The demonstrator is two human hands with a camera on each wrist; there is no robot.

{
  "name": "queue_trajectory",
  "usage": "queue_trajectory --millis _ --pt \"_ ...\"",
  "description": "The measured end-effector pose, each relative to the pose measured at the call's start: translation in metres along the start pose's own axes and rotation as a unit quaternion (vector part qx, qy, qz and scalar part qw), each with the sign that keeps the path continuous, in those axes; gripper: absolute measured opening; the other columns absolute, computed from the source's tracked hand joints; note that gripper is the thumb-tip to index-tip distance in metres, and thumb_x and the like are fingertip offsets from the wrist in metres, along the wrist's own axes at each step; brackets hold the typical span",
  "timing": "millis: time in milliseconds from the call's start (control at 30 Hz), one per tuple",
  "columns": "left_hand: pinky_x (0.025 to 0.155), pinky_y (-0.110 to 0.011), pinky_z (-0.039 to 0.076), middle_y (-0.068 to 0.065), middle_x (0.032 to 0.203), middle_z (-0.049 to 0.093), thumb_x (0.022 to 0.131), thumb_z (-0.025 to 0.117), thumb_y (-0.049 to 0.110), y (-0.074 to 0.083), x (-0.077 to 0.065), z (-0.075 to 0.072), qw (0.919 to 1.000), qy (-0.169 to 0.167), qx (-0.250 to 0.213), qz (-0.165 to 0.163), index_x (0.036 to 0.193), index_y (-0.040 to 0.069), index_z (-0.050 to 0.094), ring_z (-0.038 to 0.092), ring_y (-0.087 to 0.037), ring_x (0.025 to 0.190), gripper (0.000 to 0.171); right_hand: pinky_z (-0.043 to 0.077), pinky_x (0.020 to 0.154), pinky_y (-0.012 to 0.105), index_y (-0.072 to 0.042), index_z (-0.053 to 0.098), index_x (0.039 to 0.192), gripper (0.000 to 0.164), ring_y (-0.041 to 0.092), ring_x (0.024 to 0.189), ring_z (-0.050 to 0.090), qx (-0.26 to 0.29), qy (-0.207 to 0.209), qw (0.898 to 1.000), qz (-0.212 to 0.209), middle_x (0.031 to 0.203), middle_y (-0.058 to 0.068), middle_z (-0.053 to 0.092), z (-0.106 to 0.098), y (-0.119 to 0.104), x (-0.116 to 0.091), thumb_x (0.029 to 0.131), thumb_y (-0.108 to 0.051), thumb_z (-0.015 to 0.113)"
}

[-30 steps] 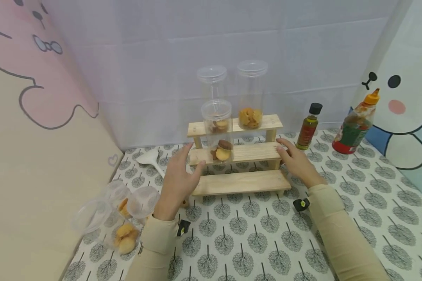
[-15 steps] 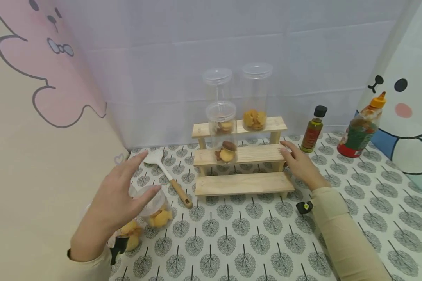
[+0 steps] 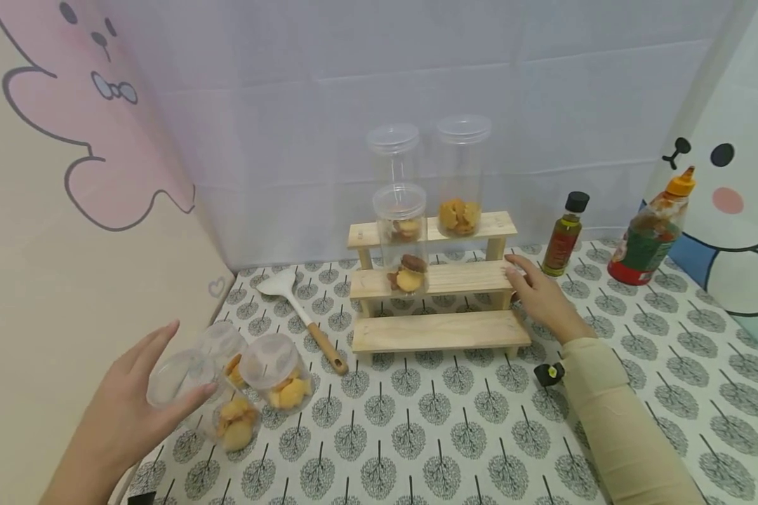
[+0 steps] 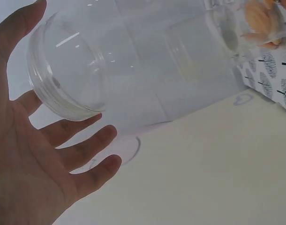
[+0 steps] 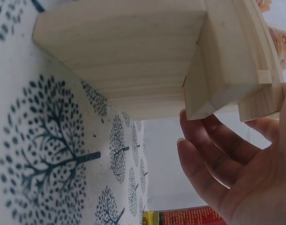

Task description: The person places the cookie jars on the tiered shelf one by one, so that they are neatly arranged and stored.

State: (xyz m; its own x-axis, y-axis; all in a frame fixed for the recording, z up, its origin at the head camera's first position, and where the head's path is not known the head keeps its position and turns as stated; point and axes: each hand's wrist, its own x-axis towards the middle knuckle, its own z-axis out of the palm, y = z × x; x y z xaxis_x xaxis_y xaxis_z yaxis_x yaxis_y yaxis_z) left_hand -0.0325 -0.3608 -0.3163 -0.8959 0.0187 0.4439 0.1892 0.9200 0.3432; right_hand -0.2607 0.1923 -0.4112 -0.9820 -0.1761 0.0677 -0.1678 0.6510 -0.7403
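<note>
My left hand (image 3: 123, 410) is spread around the lid of a clear lidded jar (image 3: 235, 424) with cookies at its bottom. In the left wrist view the jar's clear lid (image 4: 68, 70) lies between thumb and fingers, without plain contact. At the right end of a three-step wooden stand (image 3: 461, 277), my right hand (image 3: 540, 298) grips the middle step. Fingertips of that hand meet a wooden support (image 5: 222, 70) in the right wrist view; the thumb is hidden there. A cookie jar (image 3: 409, 273) stands on the middle step; another jar (image 3: 460, 214) and one partly hidden stand on top.
Beside the left hand stand another cookie jar (image 3: 287, 389) and a partly hidden one (image 3: 221, 337). A white spatula with a wooden handle (image 3: 322, 347) lies left of the stand. An oil bottle (image 3: 561, 242) and a squeeze bottle (image 3: 647, 238) stand at the back right.
My left hand has moved away from the stand's left side, leftward and toward me, to the jars. The right hand keeps its place on the stand. The view has shifted slightly.
</note>
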Motion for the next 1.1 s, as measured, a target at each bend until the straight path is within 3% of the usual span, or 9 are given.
queue_trajectory --millis 167,267,567,633,700,800,933,1100 --pt "0.104 -0.076 0.026 -0.022 0.155 0.037 0.075 0.088 0.037 -0.009 -0.011 0.007 0.9992 -0.021 -0.004 -0.033 0.158 0.027 0.030 0.035 -0.054 0.134 0.102 0.050 0.083 0.054 -0.026 0.020 0.160 0.067 0.039 0.103 0.063 0.005 -0.001 1.000 0.002 0.122 0.027 0.061 -0.001 0.001 -0.001 0.103 -0.060 0.026" --pt "0.103 -0.077 0.027 -0.020 0.155 0.037 0.076 0.087 0.037 -0.009 -0.013 0.011 0.9991 -0.025 -0.010 -0.034 0.158 0.029 0.029 0.035 -0.053 0.135 0.101 0.050 0.083 0.054 -0.027 0.020 0.160 0.067 0.040 0.103 0.062 0.007 -0.003 1.000 0.004 0.122 0.027 0.061 -0.001 0.001 -0.001 0.103 -0.060 0.026" --pt "0.086 -0.068 0.042 -0.020 0.136 0.050 0.069 0.092 0.026 -0.008 -0.018 0.018 0.9998 0.013 0.003 -0.012 0.154 0.027 0.040 0.048 -0.043 0.119 0.099 0.050 0.084 0.054 -0.029 0.018 0.161 0.067 0.039 0.106 0.062 0.013 -0.011 1.000 0.002 0.124 0.027 0.059 -0.001 0.001 -0.002 0.103 -0.061 0.026" --pt "0.100 -0.051 0.044 -0.017 0.134 0.052 0.067 0.093 0.024 -0.010 -0.019 0.020 0.9997 0.026 0.001 -0.002 0.151 0.025 0.046 0.049 -0.038 0.117 0.096 0.050 0.083 0.053 -0.029 0.018 0.161 0.067 0.039 0.105 0.062 0.012 -0.010 1.000 0.001 0.123 0.027 0.060 -0.002 0.001 -0.001 0.103 -0.061 0.026" --pt "0.107 -0.026 0.037 -0.014 0.133 0.053 0.065 0.094 0.021 -0.011 -0.019 0.022 0.9992 0.038 -0.003 0.010 0.147 0.023 0.052 0.048 -0.031 0.117 0.092 0.050 0.083 0.053 -0.028 0.018 0.161 0.067 0.039 0.104 0.062 0.012 -0.010 1.000 0.001 0.122 0.027 0.060 -0.002 0.001 -0.001 0.103 -0.061 0.026" --pt "0.095 0.001 0.019 -0.010 0.131 0.055 0.063 0.094 0.018 -0.012 -0.020 0.024 0.9983 0.052 -0.006 0.026 0.140 0.020 0.059 0.046 -0.019 0.118 0.085 0.051 0.083 0.053 -0.028 0.019 0.161 0.067 0.038 0.103 0.063 0.010 -0.009 1.000 -0.001 0.122 0.027 0.061 -0.002 0.001 -0.001 0.103 -0.061 0.026" --pt "0.096 0.002 0.019 -0.011 0.130 0.055 0.061 0.095 0.016 -0.013 -0.019 0.025 0.9975 0.059 -0.009 0.039 0.138 0.019 0.061 0.043 -0.007 0.119 0.084 0.051 0.081 0.051 -0.026 0.020 0.160 0.066 0.037 0.101 0.064 0.005 -0.006 1.000 -0.003 0.119 0.026 0.062 -0.001 0.002 0.000 0.104 -0.060 0.026" --pt "0.093 0.002 0.020 -0.010 0.130 0.055 0.061 0.095 0.016 -0.013 -0.019 0.025 0.9976 0.060 -0.013 0.033 0.138 0.020 0.061 0.042 -0.004 0.119 0.084 0.051 0.081 0.051 -0.026 0.021 0.160 0.066 0.036 0.098 0.064 0.001 0.000 1.000 -0.002 0.116 0.025 0.064 0.000 0.003 0.001 0.104 -0.060 0.026"
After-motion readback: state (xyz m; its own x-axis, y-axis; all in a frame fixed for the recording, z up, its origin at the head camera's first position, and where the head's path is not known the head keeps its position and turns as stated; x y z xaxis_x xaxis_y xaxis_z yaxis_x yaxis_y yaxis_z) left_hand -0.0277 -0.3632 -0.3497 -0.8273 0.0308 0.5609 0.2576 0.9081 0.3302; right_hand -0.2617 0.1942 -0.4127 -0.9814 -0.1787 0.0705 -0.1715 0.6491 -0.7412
